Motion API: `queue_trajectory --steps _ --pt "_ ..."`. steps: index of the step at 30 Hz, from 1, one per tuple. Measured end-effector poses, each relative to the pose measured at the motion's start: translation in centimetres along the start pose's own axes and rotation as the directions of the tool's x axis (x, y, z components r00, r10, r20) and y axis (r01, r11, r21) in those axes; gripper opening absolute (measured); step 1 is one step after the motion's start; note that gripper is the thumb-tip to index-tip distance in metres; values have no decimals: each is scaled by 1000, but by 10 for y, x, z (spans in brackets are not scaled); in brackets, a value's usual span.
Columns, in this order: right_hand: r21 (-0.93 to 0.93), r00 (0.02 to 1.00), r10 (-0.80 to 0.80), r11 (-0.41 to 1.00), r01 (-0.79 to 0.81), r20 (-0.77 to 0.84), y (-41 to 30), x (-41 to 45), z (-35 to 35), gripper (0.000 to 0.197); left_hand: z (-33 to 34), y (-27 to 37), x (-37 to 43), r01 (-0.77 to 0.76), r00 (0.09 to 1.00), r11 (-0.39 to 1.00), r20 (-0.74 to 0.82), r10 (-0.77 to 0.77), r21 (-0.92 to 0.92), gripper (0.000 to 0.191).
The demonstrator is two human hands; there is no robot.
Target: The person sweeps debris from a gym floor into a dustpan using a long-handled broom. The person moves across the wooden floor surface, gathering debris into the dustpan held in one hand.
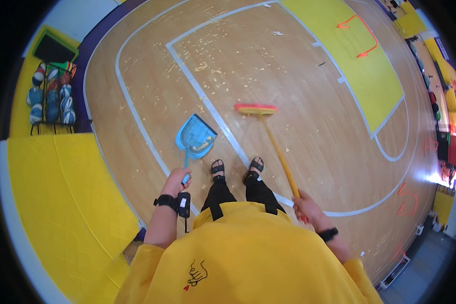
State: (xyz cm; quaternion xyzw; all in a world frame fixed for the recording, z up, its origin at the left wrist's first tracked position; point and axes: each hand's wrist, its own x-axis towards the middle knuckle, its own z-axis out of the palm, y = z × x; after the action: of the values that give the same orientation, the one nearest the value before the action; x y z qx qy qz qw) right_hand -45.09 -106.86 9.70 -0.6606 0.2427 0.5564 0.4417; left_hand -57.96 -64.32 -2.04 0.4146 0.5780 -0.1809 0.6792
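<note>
My left hand (178, 181) grips the handle of a light blue long-handled dustpan (195, 133). Pale yellowish flakes (203, 146) lie inside the pan near its dark front lip, which faces right. In my right hand (307, 207) is the yellow handle of a broom (276, 146). Its head has a red edge and yellow bristles, slightly blurred, and sits ahead of my feet to the right of a white court line (205, 99). Scattered pale debris (201, 67) covers the wooden floor beyond the dustpan and broom.
A rack of basketballs (52, 95) stands at the left wall beside yellow padding (68, 212). Orange hurdles (374, 38) stand on the right side of the court. A white scrap (277, 33) lies far ahead. My sandalled feet (217, 169) are between dustpan and broom.
</note>
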Motion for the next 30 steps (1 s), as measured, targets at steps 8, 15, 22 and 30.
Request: queue_trajectory --steps 8,15,22,30 --pt "341 992 90 933 -116 91 7 -57 45 43 -15 3 -1 1 1000 993 -23 2 116 12" --pt "48 999 -53 997 53 -9 -42 -39 40 51 -77 -19 -24 -5 995 982 -104 -15 -190 14" --pt "-73 949 -267 963 258 -170 -96 53 49 17 -102 -41 -26 -20 993 952 -114 -16 -305 14" --pt "-57 978 -206 977 205 -15 -95 82 84 30 -115 -39 4 36 999 833 44 -14 -552 16"
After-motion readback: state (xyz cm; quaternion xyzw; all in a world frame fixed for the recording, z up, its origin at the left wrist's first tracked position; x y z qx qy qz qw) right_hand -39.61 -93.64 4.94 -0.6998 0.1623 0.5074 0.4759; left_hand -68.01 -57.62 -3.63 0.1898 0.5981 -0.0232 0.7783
